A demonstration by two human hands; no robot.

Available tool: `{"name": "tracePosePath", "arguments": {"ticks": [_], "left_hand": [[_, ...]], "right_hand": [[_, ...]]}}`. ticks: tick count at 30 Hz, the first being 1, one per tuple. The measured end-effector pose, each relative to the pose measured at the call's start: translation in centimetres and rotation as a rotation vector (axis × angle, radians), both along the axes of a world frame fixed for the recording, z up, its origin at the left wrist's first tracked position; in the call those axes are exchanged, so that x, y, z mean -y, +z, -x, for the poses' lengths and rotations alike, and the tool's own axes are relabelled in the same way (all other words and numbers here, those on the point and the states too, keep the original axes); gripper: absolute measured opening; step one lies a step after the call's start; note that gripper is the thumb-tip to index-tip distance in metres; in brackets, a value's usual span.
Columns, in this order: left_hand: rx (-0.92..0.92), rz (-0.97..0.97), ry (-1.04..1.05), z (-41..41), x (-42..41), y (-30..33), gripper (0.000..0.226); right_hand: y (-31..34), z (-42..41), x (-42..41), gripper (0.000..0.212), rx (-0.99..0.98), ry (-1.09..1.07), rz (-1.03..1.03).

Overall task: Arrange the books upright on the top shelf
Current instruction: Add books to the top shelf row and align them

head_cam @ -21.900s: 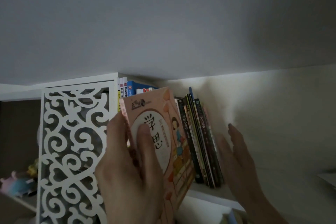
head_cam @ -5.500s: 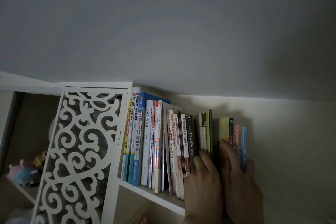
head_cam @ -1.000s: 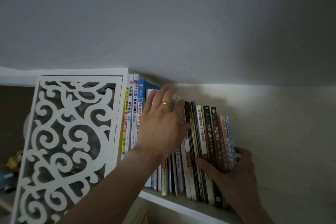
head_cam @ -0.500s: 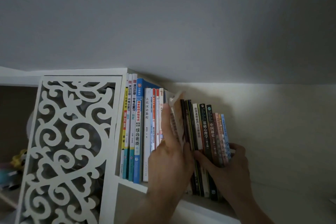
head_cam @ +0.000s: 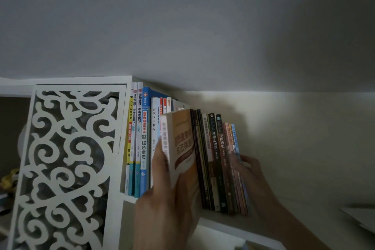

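White fretwork panel (head_cam: 67, 166) sat nearest, at the left, with scroll cut-outs; a blurred yellow object (head_cam: 9, 178) showed past its left edge.

Left hand (head_cam: 168, 197) was low centre, fingers (head_cam: 159, 160) curled round an orange-and-white book (head_cam: 182, 144), thumb on the front cover. That book was tilted, cover turned toward the camera, its lower part hidden by the hand, standing in the middle of the row.

Right hand (head_cam: 251, 176) was at the right end of the row, fingers bent round the thin pink and blue books (head_cam: 233, 148) there, gripping them from the right side. Motion blur on that hand.

Top shelf (head_cam: 229, 224), white board, carried the whole row. Left group (head_cam: 140, 140): tall white, yellow and blue spines, upright, touching the panel's frame. Right of the held book: dark spines (head_cam: 215, 158), black and olive, leaning slightly left, packed together.

Beyond the books: cream wall (head_cam: 304, 138) at the right, grey ceiling (head_cam: 182, 26) above. Light was dim; small spine text was unreadable.
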State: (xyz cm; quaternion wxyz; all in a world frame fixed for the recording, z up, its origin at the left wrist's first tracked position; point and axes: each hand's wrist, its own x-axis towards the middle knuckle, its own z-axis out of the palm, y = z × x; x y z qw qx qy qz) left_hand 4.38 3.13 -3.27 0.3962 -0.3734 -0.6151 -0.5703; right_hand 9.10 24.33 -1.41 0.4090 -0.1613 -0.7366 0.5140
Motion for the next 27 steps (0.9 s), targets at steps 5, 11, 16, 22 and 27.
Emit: {"name": "tracePosePath", "arguments": {"ticks": [5, 11, 16, 22, 27], "left_hand": [[-0.124, -0.107, 0.023, -1.6, 3.8, -0.8, 0.07], [-0.07, -0.01, 0.005, -5.0, 3.7, 0.7, 0.072], [-0.039, -0.018, -0.008, -4.9, 1.3, 2.5, 0.079], [0.06, 0.023, -0.053, -5.7, -5.3, 5.1, 0.078], [0.082, 0.171, -0.011, -5.5, -11.4, 5.0, 0.084]], "right_hand": [[-0.5, -2.1, -0.8, 0.059, 0.168, -0.206, -0.336], [1.0, -2.4, -0.5, 0.076, 0.33, -0.33, -0.788], [0.8, -5.0, -2.4, 0.065, 0.313, -0.554, -0.609], [-0.3, -9.4, -3.4, 0.056, 0.232, -0.739, -0.442], [0.5, -11.0, -1.6, 0.057, 0.097, -0.753, -0.341]]}}
